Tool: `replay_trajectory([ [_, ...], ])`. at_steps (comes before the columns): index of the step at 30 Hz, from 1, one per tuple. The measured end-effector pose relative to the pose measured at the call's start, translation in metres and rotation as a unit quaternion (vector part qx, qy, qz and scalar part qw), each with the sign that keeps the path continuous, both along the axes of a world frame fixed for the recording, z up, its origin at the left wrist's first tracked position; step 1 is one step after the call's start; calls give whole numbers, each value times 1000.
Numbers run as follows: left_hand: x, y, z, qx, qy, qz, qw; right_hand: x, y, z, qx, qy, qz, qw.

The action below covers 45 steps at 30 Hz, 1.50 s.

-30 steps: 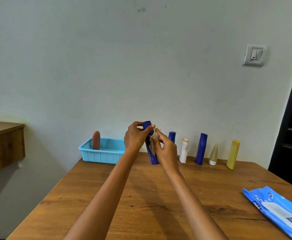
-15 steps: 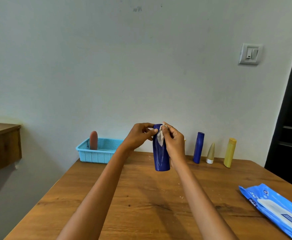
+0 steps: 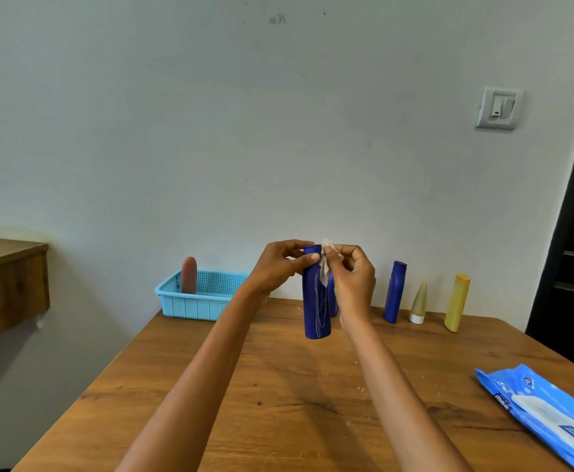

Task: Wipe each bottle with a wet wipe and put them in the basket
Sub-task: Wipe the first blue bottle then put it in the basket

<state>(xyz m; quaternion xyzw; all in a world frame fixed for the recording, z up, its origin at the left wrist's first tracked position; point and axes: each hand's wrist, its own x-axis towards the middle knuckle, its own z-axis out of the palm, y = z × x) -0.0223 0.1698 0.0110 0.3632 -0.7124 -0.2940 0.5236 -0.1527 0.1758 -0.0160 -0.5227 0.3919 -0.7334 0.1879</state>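
Altogether six bottles [image 3: 317, 294], one basket [image 3: 197, 303].

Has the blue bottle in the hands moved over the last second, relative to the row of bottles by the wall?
Yes. The held blue bottle swung from tilted to upright and came toward the camera, its base now lower than the standing blue bottle.

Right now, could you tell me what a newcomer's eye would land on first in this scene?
Mid-frame, the left hand grips the top of a dark blue bottle held above the table, while the right hand pinches a wet wipe against it. Behind on the left, a light blue basket holds a reddish-brown bottle.
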Motion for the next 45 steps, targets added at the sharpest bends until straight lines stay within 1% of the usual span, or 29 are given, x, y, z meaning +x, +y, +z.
replay_trajectory([
  [3, -5, 2, 2, 9, 8, -16, 1000, -4, -2, 1, 12, -61, 8, 998],
  [5, -7, 2, 2, 20, 27, -22, 999, -3, -1, 0, 19, -83, 18, 996],
  [7, -7, 1, 0, 37, 59, -13, 997, -2, 0, 1, 15, -115, 12, 993],
  [9, -5, 0, -3, 61, 87, -8, 994, -4, 0, 5, 11, -172, 10, 985],
  [10, -3, 0, -4, 69, 90, -6, 994, -6, -1, 6, 16, -191, 13, 981],
  [11, -1, 0, -4, 73, 90, -4, 993, -7, -2, 7, 25, -191, 15, 981],
  [16, -1, -3, -4, 80, 123, 8, 989, 0, -2, 2, 41, -94, 74, 992],
  [18, -3, -4, -5, 83, 135, 25, 987, 9, -2, 0, 32, -30, 73, 996],
  [21, -1, -4, -3, 98, 188, 38, 977, 19, 0, -3, -27, 77, 34, 996],
  [23, 5, -5, 0, 116, 234, 29, 965, 18, 0, -8, -79, 151, -9, 985],
  [24, 9, -6, 1, 123, 255, 25, 959, 16, -1, -12, -93, 188, -29, 977],
  [26, 15, -7, 2, 131, 282, 24, 950, 11, -4, -20, -89, 242, -55, 965],
  [28, 19, -8, 1, 132, 278, 32, 951, 8, -8, -28, -69, 249, -53, 965],
  [32, 16, -7, -2, 138, 214, 52, 966, 10, -12, -30, -21, 209, -38, 977],
  [35, 9, -5, -3, 144, 189, 43, 970, 14, -10, -22, -31, 177, -29, 983],
  [40, 6, -4, -4, 136, 211, 60, 966, 24, -6, -17, -64, 175, -29, 982],
  [45, 8, -7, -5, 133, 271, 109, 947, 22, -10, -31, -62, 218, -43, 973],
])
